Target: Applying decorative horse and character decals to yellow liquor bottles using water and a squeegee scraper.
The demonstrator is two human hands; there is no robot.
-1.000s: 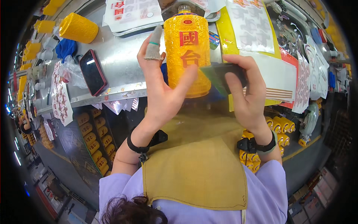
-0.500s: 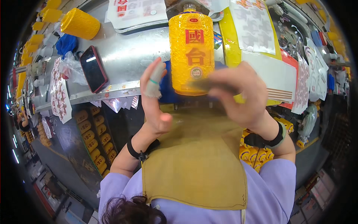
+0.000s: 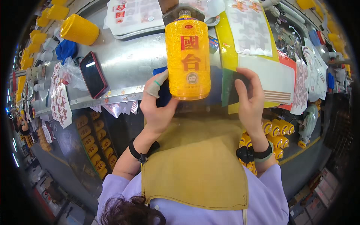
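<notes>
A yellow embossed bottle (image 3: 187, 56) with red characters, a round seal low on its front and a clear glass neck lies on blue cloth at the bench edge. My left hand (image 3: 155, 108) grips its lower left side, thumb by the base; a white wrap with a green band covers one finger. To the right of the bottle, apart from it, my right hand (image 3: 252, 101) holds a thin dark-green flat scraper (image 3: 228, 87) between thumb and fingers. Part of the scraper is hidden by the hand.
A phone (image 3: 93, 75) and a yellow cylindrical container (image 3: 79, 30) lie on the metal bench (image 3: 127, 56) at left. Sticker sheets (image 3: 252, 32) and a white card stack (image 3: 268, 77) are at right. Yellow bottles (image 3: 277, 131) stand below the bench on both sides.
My right hand has drawn the scraper off the bottle's lower front, to the right. My left hand has closed on the bottle's lower left side. The bottle sits slightly further left.
</notes>
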